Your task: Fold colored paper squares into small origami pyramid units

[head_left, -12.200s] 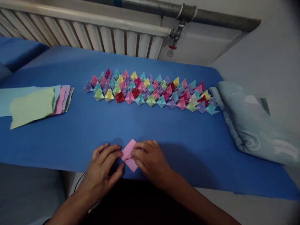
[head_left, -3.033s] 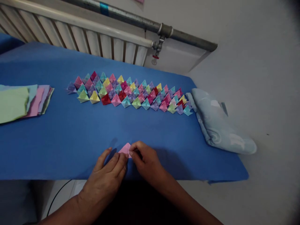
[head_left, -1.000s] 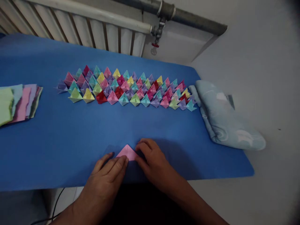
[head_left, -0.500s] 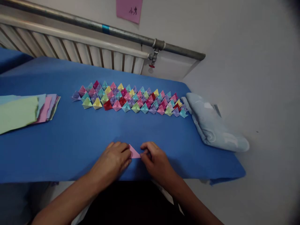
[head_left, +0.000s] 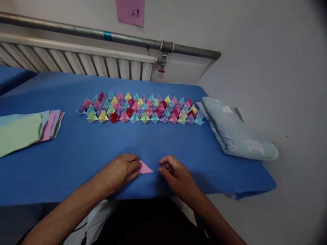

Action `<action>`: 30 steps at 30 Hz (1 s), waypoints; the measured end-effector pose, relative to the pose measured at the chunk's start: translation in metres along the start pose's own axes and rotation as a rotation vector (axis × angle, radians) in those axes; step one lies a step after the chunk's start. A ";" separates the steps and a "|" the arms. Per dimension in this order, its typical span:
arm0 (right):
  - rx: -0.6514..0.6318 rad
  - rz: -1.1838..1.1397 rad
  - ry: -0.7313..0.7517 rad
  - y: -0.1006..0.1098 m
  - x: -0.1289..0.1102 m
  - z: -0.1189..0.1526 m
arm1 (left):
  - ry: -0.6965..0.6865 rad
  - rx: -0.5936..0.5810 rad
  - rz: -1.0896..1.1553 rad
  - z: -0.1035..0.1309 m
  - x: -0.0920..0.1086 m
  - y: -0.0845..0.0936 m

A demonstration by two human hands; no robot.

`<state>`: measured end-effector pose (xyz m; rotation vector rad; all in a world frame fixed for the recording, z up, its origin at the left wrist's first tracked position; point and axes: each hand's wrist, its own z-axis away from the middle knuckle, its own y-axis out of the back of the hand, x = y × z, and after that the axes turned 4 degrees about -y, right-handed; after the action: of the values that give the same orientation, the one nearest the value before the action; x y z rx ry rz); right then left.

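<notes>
My left hand [head_left: 127, 167] grips a small pink folded paper [head_left: 145, 167] near the front edge of the blue-covered table. Only the paper's pointed right part shows; the rest is hidden under my fingers. Just to the right of that point is my right hand [head_left: 172, 170], off the paper, with nothing in it. Its thumb and forefinger are apart and the other fingers curl inward. Beyond both hands, several rows of folded paper boats [head_left: 145, 117] stand close together in many colours.
A stack of coloured paper sheets [head_left: 20, 132] lies at the left. At the right end of the blue table cover [head_left: 102, 146] rests a folded light-blue blanket [head_left: 235, 132]. Behind the table are a white radiator [head_left: 99, 64], a metal pipe [head_left: 133, 40] and a valve [head_left: 161, 62].
My right hand has come off the paper's tip and moved a little to the right. My left hand stays on the pink paper. The camera view has shifted slightly.
</notes>
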<state>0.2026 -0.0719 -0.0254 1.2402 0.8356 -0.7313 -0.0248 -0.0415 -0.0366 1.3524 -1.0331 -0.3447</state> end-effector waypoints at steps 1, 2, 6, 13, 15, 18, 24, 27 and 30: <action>-0.004 -0.005 -0.003 0.001 0.001 0.000 | -0.008 0.012 0.001 0.001 0.000 0.001; -0.009 -0.004 -0.006 0.001 0.002 -0.001 | -0.019 0.035 0.005 0.002 0.000 0.002; 0.001 0.030 0.005 0.000 0.005 -0.002 | -0.041 0.175 -0.018 0.007 0.003 -0.002; 0.044 0.046 0.032 -0.010 -0.007 -0.005 | 0.261 0.337 -0.128 0.012 0.012 -0.017; 0.033 0.001 0.027 -0.016 -0.018 -0.005 | 0.324 0.445 -0.086 0.011 0.014 -0.015; 0.017 -0.048 0.062 -0.029 -0.035 -0.008 | 0.359 0.601 -0.072 0.006 0.020 -0.013; 0.058 -0.095 0.169 -0.052 -0.047 -0.027 | 0.352 0.720 -0.188 -0.003 0.033 -0.019; 0.056 -0.081 0.157 -0.056 -0.047 -0.037 | 0.384 0.702 -0.244 -0.004 0.033 -0.022; 0.046 0.012 0.138 -0.058 -0.048 -0.046 | 0.422 0.667 -0.302 -0.007 0.030 -0.018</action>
<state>0.1223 -0.0358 -0.0186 1.3476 0.9273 -0.6645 0.0035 -0.0640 -0.0400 2.0821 -0.5982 0.0875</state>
